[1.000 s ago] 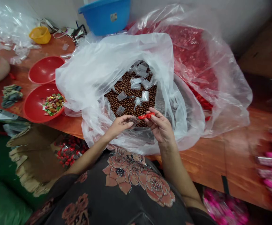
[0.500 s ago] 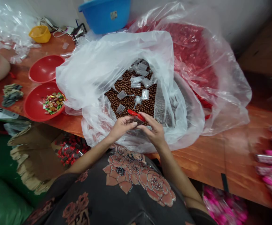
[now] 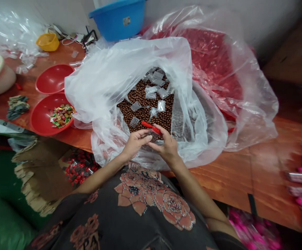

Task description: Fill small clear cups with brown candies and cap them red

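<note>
Between my hands is a small clear plastic container (image 3: 154, 136) with a red flip lid (image 3: 147, 124); the lid stands up from it, and dark contents show through the wall. My left hand (image 3: 134, 145) pinches the container from the left, thumb on its near side. From the right, my right hand (image 3: 168, 148) grips it, with fingertips by the red rim and the thumb underneath. Just beyond lie brown chocolate balls (image 3: 148, 113) in a large white plastic bag (image 3: 88, 83). Several clear empty containers (image 3: 161, 106) rest on the balls.
Left on the table are two red bowls (image 3: 40, 119), one with wrapped sweets (image 3: 62, 115), and a cream tub (image 3: 6, 81). A blue basin (image 3: 118, 22) stands behind. A bag of red pieces (image 3: 213, 59) sits right. Below left, a cardboard box (image 3: 40, 170) holds red-lidded containers.
My right hand has shifted slightly left, its thumb now lower under the container. The surroundings moved a little in view as my head turned.
</note>
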A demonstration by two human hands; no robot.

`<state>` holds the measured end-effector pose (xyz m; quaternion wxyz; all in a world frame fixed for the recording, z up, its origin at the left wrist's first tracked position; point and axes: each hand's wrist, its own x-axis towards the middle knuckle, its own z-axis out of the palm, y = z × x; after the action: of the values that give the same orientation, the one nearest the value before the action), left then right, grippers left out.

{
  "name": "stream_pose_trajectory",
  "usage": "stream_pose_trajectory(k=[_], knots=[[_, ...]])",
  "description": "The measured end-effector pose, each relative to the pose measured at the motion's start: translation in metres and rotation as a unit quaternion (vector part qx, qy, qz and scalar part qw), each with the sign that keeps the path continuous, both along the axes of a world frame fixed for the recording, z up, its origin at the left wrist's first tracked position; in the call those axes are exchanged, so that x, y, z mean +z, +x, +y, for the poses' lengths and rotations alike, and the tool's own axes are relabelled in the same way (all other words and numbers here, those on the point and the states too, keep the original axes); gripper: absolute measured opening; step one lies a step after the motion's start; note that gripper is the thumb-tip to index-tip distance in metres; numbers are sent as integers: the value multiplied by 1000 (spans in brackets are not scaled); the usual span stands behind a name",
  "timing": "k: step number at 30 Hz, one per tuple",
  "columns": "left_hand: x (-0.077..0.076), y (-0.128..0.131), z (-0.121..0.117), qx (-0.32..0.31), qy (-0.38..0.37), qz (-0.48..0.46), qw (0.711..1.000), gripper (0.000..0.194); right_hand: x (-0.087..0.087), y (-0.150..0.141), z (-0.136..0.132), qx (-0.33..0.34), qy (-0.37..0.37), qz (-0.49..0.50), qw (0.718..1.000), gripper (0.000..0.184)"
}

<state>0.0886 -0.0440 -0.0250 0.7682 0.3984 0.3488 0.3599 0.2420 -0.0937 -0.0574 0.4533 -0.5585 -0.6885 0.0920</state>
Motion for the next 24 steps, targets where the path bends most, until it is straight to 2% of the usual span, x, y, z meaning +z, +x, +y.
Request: stream_pose_trajectory(k=[7,11,17,19,21,24], knots=[[0,1,-7,28,-18,4,999,30,1,1,0,7,38,-54,998,77],[-1,1,-12,46,-28,-2,999,32,2,2,1,30,24,-81,996,83],[-2,3,-17,44,-43,-15,998,33,-9,1,3,30,51,-64,996,77],[-2,2,-16,31,-41,-10,999,33,-11,0,2,20,26,-38,999,76],[-3,-1,-13,15,-38,3,999,36,-7,1,2,32,-35,2,999,75],[-6,-7,-8,-2,-9,38,999,42,6,6,1,66,-111,94,987,53]])
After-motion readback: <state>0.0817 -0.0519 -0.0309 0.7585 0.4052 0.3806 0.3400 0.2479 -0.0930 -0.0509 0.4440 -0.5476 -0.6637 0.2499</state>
